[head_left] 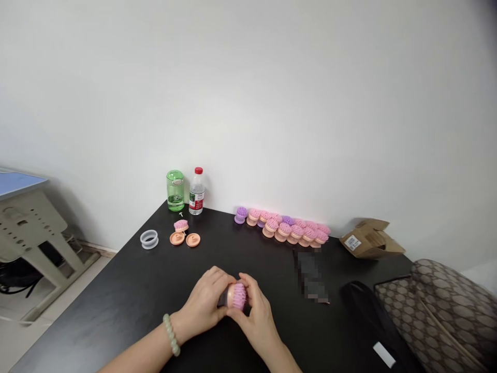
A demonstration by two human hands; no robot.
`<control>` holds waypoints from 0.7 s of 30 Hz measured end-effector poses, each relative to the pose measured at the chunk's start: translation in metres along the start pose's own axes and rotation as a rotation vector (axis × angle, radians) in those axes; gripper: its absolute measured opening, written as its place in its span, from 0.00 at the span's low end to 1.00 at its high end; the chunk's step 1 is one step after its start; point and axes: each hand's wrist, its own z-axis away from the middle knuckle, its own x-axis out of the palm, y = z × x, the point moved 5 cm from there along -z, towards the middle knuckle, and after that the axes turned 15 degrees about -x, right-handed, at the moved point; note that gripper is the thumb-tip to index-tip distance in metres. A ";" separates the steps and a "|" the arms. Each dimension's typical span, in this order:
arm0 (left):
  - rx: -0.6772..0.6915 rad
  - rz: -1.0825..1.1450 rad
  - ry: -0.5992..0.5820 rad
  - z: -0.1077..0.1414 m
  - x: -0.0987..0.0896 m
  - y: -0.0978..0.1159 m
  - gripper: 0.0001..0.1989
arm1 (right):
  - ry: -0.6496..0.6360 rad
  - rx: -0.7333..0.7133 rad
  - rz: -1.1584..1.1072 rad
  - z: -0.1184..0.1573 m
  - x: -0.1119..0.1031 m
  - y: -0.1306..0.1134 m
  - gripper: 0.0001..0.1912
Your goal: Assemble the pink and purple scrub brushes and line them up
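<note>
Pink silicone bristles crown a scalp brush (238, 296) held up between both hands, near the front of the black desk (116, 300). The left hand (202, 305) and right hand (257, 324) are closed around it, each gripping its peach base, and a dark piece shows at its left side.

Beyond the held brush, a crowd of pink and purple brushes (285, 228) stands against the wall, apparently already assembled. Farther off to its left, two loose peach discs (177, 238) lie beside a pink-topped brush (180, 225) and a stack of clear rings (149, 239), seemingly parts left to join.

Fingers hide much of the held brush, so that dark piece can't be identified. A blurred patch (310, 274) to its right is unreadable.
</note>
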 end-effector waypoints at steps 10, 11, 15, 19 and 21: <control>-0.061 0.815 -0.399 0.003 -0.004 0.016 0.26 | -0.046 0.043 -0.013 -0.047 0.010 0.045 0.14; -0.021 0.906 -0.442 0.004 -0.004 0.020 0.25 | -0.072 0.021 -0.010 -0.054 0.019 0.048 0.12; 0.067 1.086 -0.530 0.006 -0.004 0.026 0.29 | -0.179 -0.073 0.024 -0.086 0.064 0.047 0.19; 0.047 1.176 -0.615 0.007 -0.001 0.020 0.33 | -0.251 -0.138 0.103 -0.122 0.112 0.036 0.29; 0.021 1.203 -0.640 0.007 0.002 0.015 0.35 | -0.282 -0.158 0.133 -0.137 0.131 0.031 0.30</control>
